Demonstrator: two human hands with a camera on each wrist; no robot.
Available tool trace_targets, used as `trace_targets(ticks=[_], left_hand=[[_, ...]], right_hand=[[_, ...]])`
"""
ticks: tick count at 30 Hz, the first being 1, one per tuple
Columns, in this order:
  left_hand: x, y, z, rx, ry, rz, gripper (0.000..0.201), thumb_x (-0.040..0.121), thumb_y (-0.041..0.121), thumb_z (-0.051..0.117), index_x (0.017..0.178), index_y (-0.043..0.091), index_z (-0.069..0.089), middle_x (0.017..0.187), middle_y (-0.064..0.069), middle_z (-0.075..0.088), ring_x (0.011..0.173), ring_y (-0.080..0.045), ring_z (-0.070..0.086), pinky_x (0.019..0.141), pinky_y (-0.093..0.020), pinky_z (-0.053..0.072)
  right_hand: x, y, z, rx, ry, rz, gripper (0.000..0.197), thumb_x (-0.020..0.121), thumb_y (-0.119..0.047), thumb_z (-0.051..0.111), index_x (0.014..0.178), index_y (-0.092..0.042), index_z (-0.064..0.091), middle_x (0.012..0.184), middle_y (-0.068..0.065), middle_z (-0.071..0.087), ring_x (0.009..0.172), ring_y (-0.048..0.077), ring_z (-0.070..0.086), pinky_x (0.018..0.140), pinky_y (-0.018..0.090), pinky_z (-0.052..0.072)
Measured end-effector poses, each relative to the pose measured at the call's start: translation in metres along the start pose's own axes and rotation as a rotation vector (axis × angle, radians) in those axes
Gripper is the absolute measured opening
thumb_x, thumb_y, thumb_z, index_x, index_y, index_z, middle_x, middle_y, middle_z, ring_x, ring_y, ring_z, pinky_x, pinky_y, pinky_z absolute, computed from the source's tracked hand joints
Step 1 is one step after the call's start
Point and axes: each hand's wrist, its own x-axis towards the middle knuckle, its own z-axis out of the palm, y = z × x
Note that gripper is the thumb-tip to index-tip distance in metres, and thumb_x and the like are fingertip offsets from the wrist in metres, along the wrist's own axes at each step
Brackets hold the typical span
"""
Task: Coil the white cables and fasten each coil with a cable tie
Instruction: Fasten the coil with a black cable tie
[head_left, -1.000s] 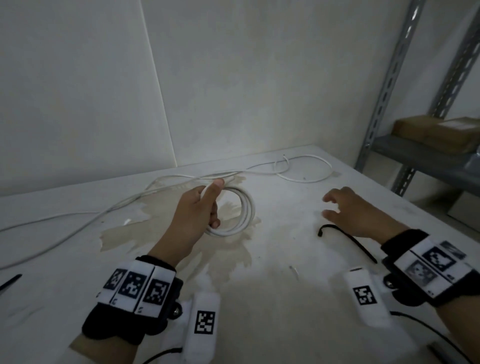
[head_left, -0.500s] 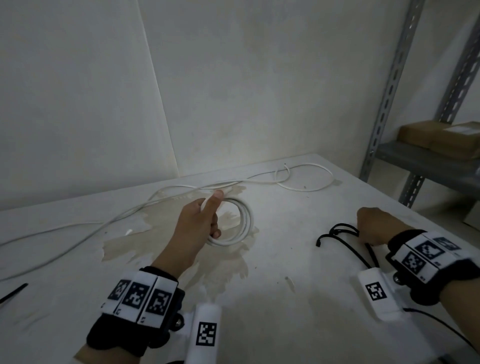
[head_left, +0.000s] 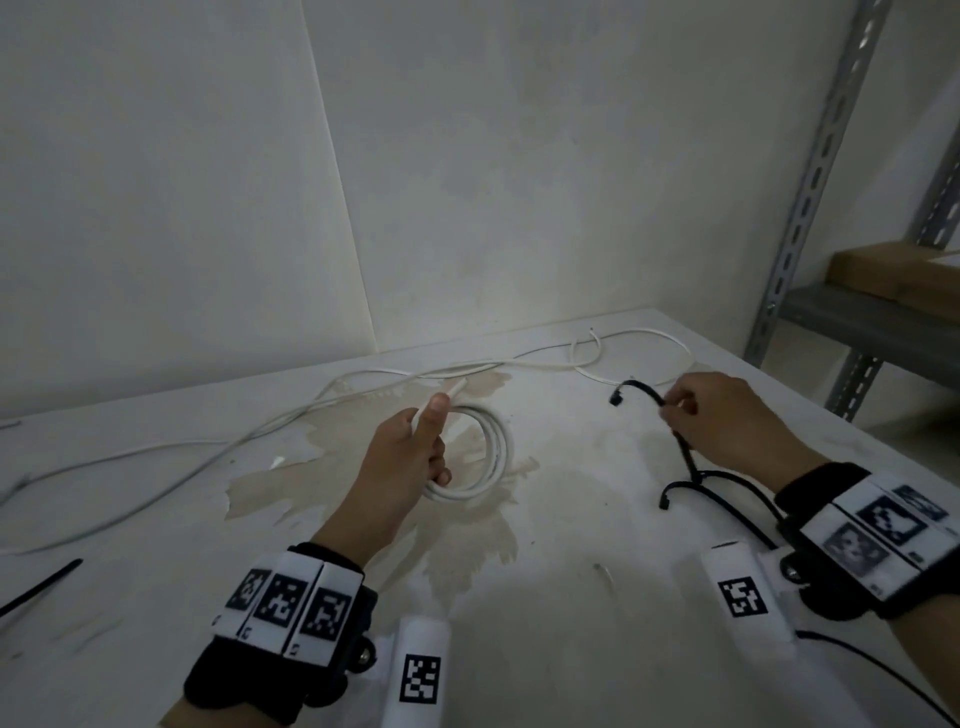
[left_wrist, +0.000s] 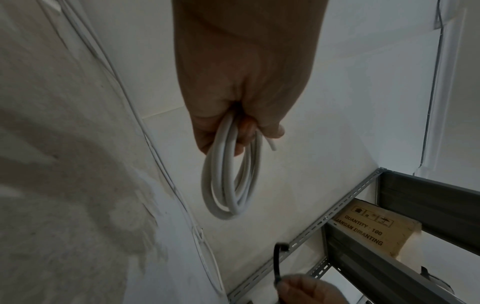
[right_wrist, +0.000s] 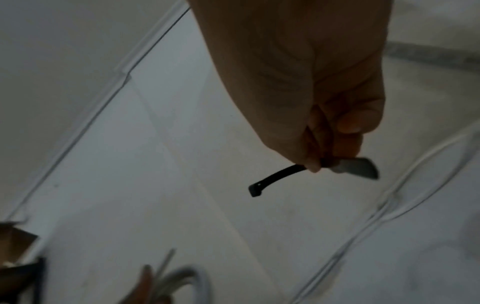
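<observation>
My left hand (head_left: 415, 452) grips a small coil of white cable (head_left: 491, 452) above the stained table (head_left: 571, 597); the cable's cut end sticks out past my thumb. In the left wrist view the coil (left_wrist: 228, 181) hangs from my curled fingers (left_wrist: 241, 133). My right hand (head_left: 722, 421) pinches a black cable tie (head_left: 641, 389), its head raised toward the coil. The right wrist view shows that tie (right_wrist: 275, 179) sticking out from my fingertips (right_wrist: 314, 164). A second black tie (head_left: 691, 486) lies on the table under my right wrist.
Long loose white cables (head_left: 363, 379) run along the back of the table to a loop (head_left: 649, 353) at the far right. Another black tie (head_left: 36, 587) lies at the left edge. A metal shelf rack (head_left: 810, 208) holding a cardboard box (head_left: 893, 275) stands on the right.
My right hand picked a black tie off the table and lifted it up and left toward the coil. The left hand kept its hold on the coil, hardly moving.
</observation>
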Motion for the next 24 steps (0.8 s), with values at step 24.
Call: trace_targets(ticks=[24], left_hand=[[-0.008, -0.026, -0.051, 0.277, 0.207, 0.228, 0.027, 0.091, 0.038, 0.047, 0.076, 0.015, 0.051, 0.063, 0.002, 0.047, 0.059, -0.015, 0.049, 0.055, -0.022, 0.040]], right_hand=[[-0.040, -0.171, 0.107, 0.623, -0.258, -0.070, 0.018, 0.077, -0.004, 0.059, 0.075, -0.015, 0.046, 0.061, 0.009, 0.059, 0.032, 0.004, 0.047, 0.038, 0.017, 0.038]])
